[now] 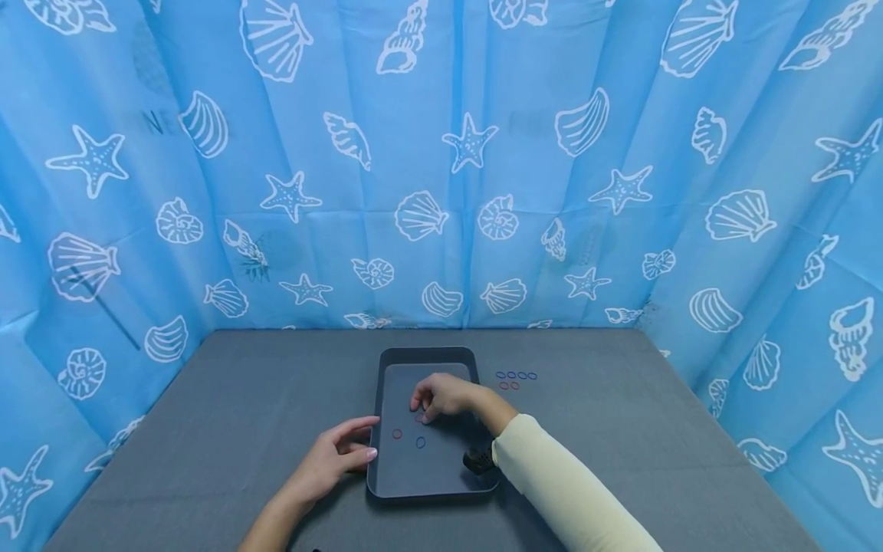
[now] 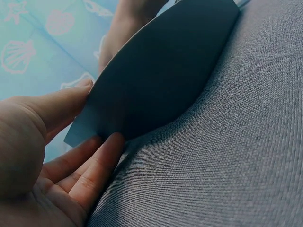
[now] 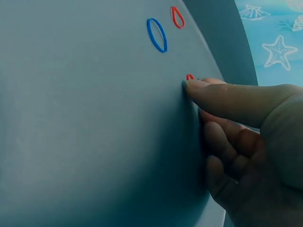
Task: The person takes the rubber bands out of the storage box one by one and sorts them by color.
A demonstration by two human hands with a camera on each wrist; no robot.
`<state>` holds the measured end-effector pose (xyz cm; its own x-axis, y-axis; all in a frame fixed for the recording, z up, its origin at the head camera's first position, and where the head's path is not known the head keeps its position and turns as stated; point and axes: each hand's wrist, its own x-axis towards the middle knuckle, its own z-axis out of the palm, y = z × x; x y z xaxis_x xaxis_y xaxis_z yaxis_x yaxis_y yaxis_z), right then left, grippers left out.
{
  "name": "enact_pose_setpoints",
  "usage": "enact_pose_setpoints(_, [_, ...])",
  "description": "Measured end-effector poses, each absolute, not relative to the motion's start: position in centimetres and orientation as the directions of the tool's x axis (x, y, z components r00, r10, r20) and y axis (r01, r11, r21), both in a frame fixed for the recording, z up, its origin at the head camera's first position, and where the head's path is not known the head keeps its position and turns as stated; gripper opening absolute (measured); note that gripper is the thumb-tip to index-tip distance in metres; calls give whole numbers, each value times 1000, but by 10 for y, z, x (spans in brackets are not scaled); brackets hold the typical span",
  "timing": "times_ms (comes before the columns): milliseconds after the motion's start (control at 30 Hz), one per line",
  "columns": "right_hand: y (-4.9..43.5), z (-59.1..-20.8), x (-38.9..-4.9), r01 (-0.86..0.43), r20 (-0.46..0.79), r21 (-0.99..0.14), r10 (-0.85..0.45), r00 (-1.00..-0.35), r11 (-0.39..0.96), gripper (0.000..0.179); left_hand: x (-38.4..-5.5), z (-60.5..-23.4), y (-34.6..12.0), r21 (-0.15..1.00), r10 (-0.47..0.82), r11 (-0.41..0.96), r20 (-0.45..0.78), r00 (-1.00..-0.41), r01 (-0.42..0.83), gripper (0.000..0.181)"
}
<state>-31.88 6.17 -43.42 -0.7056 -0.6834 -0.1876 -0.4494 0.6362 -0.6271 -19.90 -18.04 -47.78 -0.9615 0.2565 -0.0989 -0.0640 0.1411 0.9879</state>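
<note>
A dark grey tray (image 1: 434,491) lies on the table, with small loops like rubber bands in it. My left hand (image 1: 329,461) touches the tray's left wall from outside; in the left wrist view its thumb lies at the rim and its fingertips against the outer side. Reaching into the tray, my right hand (image 1: 444,395) pinches a red rubber band (image 3: 190,76) at the tray floor, partly hidden by the thumb. Nearer the front lie another red rubber band (image 1: 396,434) and a blue rubber band (image 1: 421,442), apart from both hands.
Right of the tray, on the grey tablecloth (image 1: 593,429), several blue rubber bands (image 1: 511,375) lie in a row above two red ones (image 1: 509,386). A blue curtain (image 1: 428,153) with white shells hangs behind the table and along its sides.
</note>
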Motion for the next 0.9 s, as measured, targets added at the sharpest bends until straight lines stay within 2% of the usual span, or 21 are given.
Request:
enact_pose_setpoints(200, [58,-437,-319,-488,-178,-569,-678,-713,663,13,-200,-477,-180,989,266,137,-90,-960,-55,58])
enact_pose_setpoints(467, [58,-438,-315,-464,-196,-542,-643,-741,700,15,-199,-477,-180,987,255,148,-92,-963,-55,57])
enact_pose_setpoints(900, [61,-435,-314,-448,-209,-572,-650,-731,687,15,-199,-479,-180,985,240,159,-103,-965,-66,57])
